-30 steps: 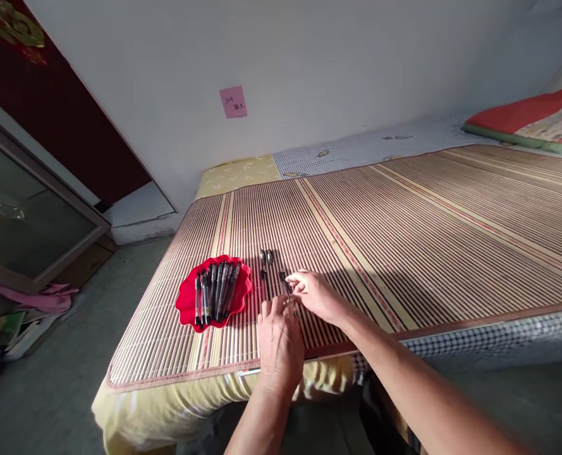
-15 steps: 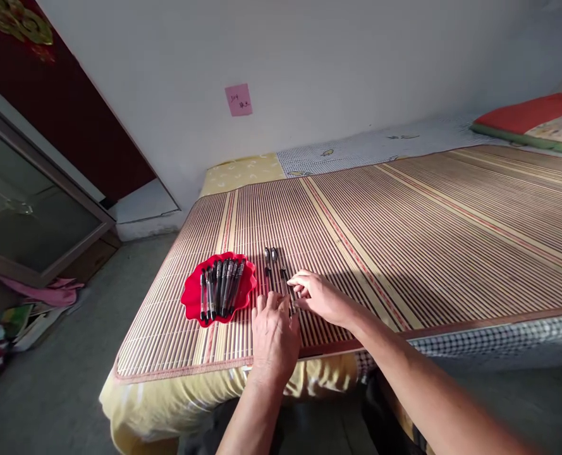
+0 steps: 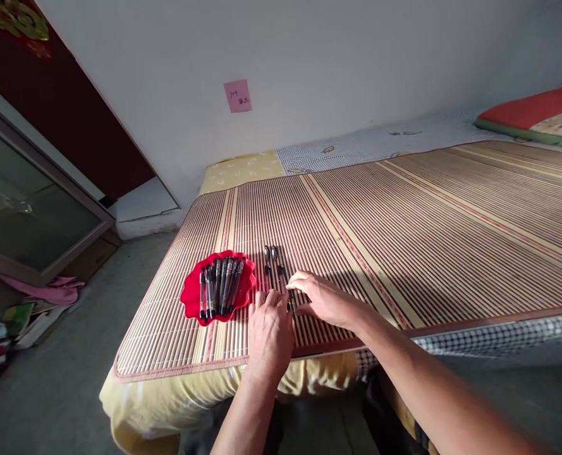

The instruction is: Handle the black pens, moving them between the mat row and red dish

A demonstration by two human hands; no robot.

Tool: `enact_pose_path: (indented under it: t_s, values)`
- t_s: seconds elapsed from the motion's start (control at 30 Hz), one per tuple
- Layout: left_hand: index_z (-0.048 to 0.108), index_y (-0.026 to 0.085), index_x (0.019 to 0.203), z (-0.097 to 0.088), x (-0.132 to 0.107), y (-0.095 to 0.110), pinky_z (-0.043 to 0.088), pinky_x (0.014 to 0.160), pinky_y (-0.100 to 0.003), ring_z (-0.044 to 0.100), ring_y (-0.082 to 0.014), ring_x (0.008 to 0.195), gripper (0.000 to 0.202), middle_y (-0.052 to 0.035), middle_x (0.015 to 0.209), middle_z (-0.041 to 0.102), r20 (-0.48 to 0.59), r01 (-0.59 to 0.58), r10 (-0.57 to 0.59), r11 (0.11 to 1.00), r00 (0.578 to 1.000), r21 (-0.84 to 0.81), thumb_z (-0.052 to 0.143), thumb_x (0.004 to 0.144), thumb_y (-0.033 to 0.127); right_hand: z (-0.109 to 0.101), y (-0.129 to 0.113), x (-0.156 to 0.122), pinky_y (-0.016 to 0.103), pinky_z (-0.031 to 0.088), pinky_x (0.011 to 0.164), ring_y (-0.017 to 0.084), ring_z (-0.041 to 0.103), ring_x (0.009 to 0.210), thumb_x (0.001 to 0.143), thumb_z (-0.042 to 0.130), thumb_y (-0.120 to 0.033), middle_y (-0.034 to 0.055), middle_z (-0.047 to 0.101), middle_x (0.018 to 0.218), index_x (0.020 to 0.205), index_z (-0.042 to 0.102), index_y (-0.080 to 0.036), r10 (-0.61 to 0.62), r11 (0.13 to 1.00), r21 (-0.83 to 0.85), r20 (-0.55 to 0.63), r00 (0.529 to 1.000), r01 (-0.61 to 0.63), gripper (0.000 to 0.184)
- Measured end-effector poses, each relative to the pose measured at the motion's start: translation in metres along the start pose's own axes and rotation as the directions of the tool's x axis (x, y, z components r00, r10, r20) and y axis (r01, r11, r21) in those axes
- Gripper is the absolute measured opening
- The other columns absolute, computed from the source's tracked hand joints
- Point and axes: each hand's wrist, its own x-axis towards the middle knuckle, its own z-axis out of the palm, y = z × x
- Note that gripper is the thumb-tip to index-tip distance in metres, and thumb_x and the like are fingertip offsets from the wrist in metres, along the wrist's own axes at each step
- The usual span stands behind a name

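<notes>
A red scalloped plate (image 3: 191, 292) on the left of the mat holds several black-capped pens (image 3: 222, 284). To its right, two pens with clips (image 3: 271, 259) lie side by side, pointing away from me. A third pen (image 3: 283, 277) lies slightly lower at their right side. My left hand (image 3: 270, 322) rests over the near ends of these pens with its fingers curled down on them, and its fingertips are partly hidden. Beside the third pen, my right hand (image 3: 321, 297) has its fingertips at the barrel and its thumb apart below.
The striped bamboo mat (image 3: 356, 227) covers a bed with a yellow cloth (image 3: 181, 398) hanging at its front edge. A folded red quilt (image 3: 531, 110) lies at the far right. A pink note (image 3: 238, 96) is stuck on the wall. Left stands a glass-paned door (image 3: 24, 189).
My left hand has shifted slightly left and its fingers have come away from my right hand. My right thumb has moved a little down from the third pen. The plate has not moved.
</notes>
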Motion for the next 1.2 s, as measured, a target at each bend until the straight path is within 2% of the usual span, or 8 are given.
enact_pose_path:
  t_s: [0.23, 0.4, 0.6, 0.73, 0.87, 1.0, 1.1, 1.2]
  values:
    - [0.073, 0.019, 0.117, 0.002, 0.001, -0.003, 0.048, 0.096, -0.043, 0.059, -0.0286, 0.105, 0.025, -0.0077, 0.112, 0.072, -0.025, 0.025, -0.026, 1.0, 0.999, -0.004, 0.066, 0.093, 0.015, 0.006, 0.001, 0.001, 0.045, 0.056, 0.101, 0.028, 0.067, 0.113, 0.086, 0.079, -0.013, 0.0119, 0.067, 0.118, 0.12, 0.073, -0.017, -0.041, 0.999, -0.005, -0.044, 0.998, 0.041, 0.035]
    - [0.072, 0.02, 0.122, 0.0, 0.003, -0.002, 0.048, 0.094, -0.043, 0.059, -0.0295, 0.108, 0.03, -0.0076, 0.114, 0.072, 0.001, 0.083, -0.083, 0.996, 0.997, 0.013, 0.065, 0.094, 0.016, 0.011, 0.005, 0.003, 0.043, 0.056, 0.099, 0.027, 0.068, 0.11, 0.087, 0.078, -0.012, 0.0105, 0.067, 0.115, 0.117, 0.073, -0.017, -0.073, 0.997, 0.013, -0.068, 0.995, 0.074, 0.031]
    - [0.073, 0.02, 0.12, -0.004, 0.005, -0.002, 0.048, 0.094, -0.045, 0.059, -0.0299, 0.107, 0.027, -0.0077, 0.114, 0.071, 0.028, 0.109, -0.109, 0.994, 0.994, 0.004, 0.062, 0.095, 0.016, 0.008, 0.001, 0.003, 0.044, 0.055, 0.1, 0.026, 0.067, 0.11, 0.088, 0.077, -0.013, 0.011, 0.066, 0.116, 0.118, 0.072, -0.016, -0.05, 0.999, 0.017, -0.041, 0.998, 0.051, 0.031]
    - [0.071, 0.018, 0.121, 0.0, 0.003, -0.004, 0.05, 0.096, -0.046, 0.058, -0.0302, 0.108, 0.029, -0.009, 0.115, 0.069, -0.006, 0.101, -0.102, 0.995, 0.995, -0.015, 0.066, 0.093, 0.017, 0.007, 0.0, 0.003, 0.044, 0.055, 0.101, 0.026, 0.067, 0.109, 0.088, 0.079, -0.016, 0.0111, 0.066, 0.116, 0.121, 0.071, -0.016, -0.03, 0.999, 0.03, -0.038, 0.999, 0.031, 0.034]
    - [0.067, 0.016, 0.127, 0.005, 0.001, -0.007, 0.052, 0.098, -0.046, 0.057, -0.0304, 0.111, 0.036, -0.011, 0.118, 0.066, -0.086, 0.1, -0.103, 0.994, 0.991, -0.039, 0.068, 0.091, 0.016, 0.008, 0.002, 0.004, 0.044, 0.055, 0.101, 0.027, 0.067, 0.11, 0.087, 0.08, -0.015, 0.011, 0.067, 0.116, 0.124, 0.071, -0.016, -0.033, 0.999, 0.021, -0.039, 0.999, 0.033, 0.038]
    - [0.064, 0.014, 0.132, 0.007, -0.004, -0.005, 0.054, 0.099, -0.046, 0.056, -0.03, 0.114, 0.039, -0.0137, 0.124, 0.062, -0.155, 0.084, -0.091, 0.995, 0.984, -0.052, 0.063, 0.093, 0.015, 0.008, 0.003, 0.004, 0.044, 0.057, 0.1, 0.027, 0.068, 0.109, 0.085, 0.082, -0.017, 0.0104, 0.067, 0.117, 0.128, 0.07, -0.018, -0.025, 0.998, 0.05, -0.048, 0.999, 0.028, 0.044]
    - [0.063, 0.013, 0.131, 0.01, -0.008, -0.004, 0.053, 0.102, -0.049, 0.056, -0.0314, 0.118, 0.042, -0.016, 0.131, 0.06, -0.171, 0.093, -0.091, 0.996, 0.981, 0.004, 0.055, 0.09, 0.007, 0.007, 0.004, 0.004, 0.046, 0.058, 0.099, 0.027, 0.069, 0.108, 0.083, 0.085, -0.022, 0.0097, 0.067, 0.119, 0.13, 0.07, -0.021, -0.005, 0.998, 0.069, -0.038, 0.999, 0.008, 0.049]
    - [0.061, 0.008, 0.134, 0.014, -0.01, -0.006, 0.052, 0.105, -0.051, 0.056, -0.0333, 0.121, 0.05, -0.0197, 0.135, 0.058, -0.152, 0.107, -0.102, 0.994, 0.983, 0.022, 0.052, 0.085, 0.003, 0.008, 0.007, 0.004, 0.044, 0.058, 0.099, 0.025, 0.068, 0.108, 0.083, 0.086, -0.022, 0.0097, 0.067, 0.12, 0.131, 0.069, -0.02, 0.009, 0.997, 0.074, -0.033, 0.999, -0.007, 0.051]
